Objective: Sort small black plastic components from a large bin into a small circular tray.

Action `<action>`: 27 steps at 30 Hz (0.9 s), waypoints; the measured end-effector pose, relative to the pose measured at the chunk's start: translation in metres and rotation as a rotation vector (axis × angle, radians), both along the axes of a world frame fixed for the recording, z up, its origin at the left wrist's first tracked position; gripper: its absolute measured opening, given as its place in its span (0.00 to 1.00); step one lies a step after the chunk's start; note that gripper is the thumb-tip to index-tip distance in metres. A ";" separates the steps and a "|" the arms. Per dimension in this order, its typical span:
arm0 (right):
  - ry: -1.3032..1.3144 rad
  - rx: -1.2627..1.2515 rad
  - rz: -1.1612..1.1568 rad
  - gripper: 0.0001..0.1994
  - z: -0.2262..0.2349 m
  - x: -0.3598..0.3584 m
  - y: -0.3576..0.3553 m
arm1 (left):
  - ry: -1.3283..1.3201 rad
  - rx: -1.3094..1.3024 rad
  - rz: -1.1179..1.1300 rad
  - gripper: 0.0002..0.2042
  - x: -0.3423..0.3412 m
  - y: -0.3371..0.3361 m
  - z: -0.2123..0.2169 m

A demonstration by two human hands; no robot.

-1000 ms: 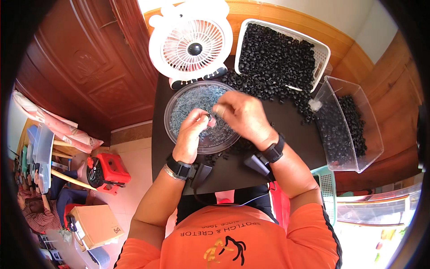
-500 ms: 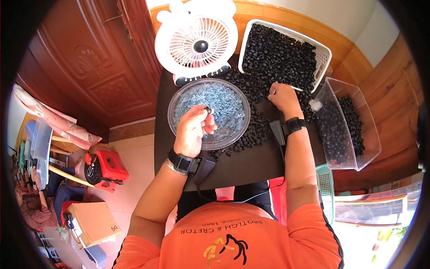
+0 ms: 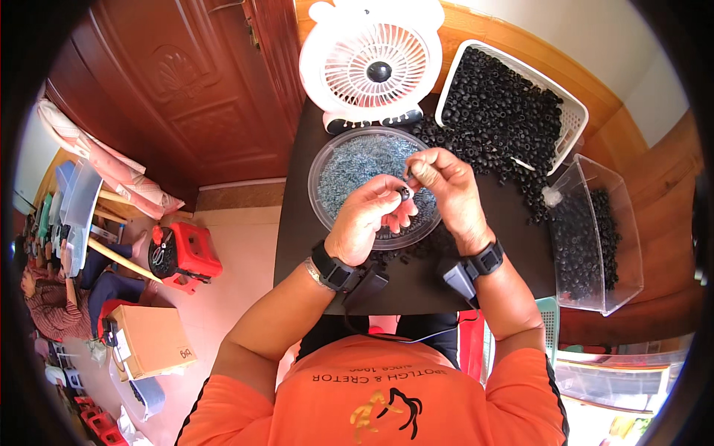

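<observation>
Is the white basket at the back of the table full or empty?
Full: the white basket is heaped with small black rings.

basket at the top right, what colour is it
White, a slotted plastic basket filled with small black rings; the head view shows it.

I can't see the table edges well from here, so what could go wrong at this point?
1. The small black ring is pinched between the left hand and right hand over the screw dish; if dropped, it could get lost among the screws.
2. Loose rings lie scattered on the table by the basket; a forearm could sweep them off.
</observation>
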State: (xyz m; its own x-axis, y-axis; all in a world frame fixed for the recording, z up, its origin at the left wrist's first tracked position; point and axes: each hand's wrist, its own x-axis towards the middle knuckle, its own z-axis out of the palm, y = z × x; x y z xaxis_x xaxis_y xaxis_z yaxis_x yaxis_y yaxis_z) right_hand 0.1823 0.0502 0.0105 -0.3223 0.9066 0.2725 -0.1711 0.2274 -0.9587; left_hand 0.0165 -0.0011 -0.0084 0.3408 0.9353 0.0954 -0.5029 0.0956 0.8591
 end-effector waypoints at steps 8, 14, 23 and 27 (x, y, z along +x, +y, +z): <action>0.025 0.037 0.033 0.05 -0.003 -0.004 -0.009 | -0.181 0.009 -0.014 0.12 0.000 0.004 -0.011; 0.005 -0.014 0.101 0.07 0.007 0.007 -0.006 | -0.185 -0.006 -0.003 0.12 0.000 0.002 -0.011; -0.006 -0.021 0.165 0.06 0.010 0.015 -0.004 | -0.185 -0.026 0.008 0.11 -0.001 0.003 -0.012; 0.001 0.062 0.166 0.06 0.012 0.014 -0.006 | -0.193 -0.031 -0.004 0.11 0.000 0.004 -0.012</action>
State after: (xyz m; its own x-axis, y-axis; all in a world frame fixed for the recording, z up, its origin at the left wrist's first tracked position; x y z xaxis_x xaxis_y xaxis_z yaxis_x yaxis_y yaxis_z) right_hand 0.1962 0.0440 0.0227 -0.4657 0.8223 0.3271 -0.2123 0.2550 -0.9433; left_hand 0.0166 0.0026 -0.0204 0.3224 0.9375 0.1310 -0.6578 0.1223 0.7432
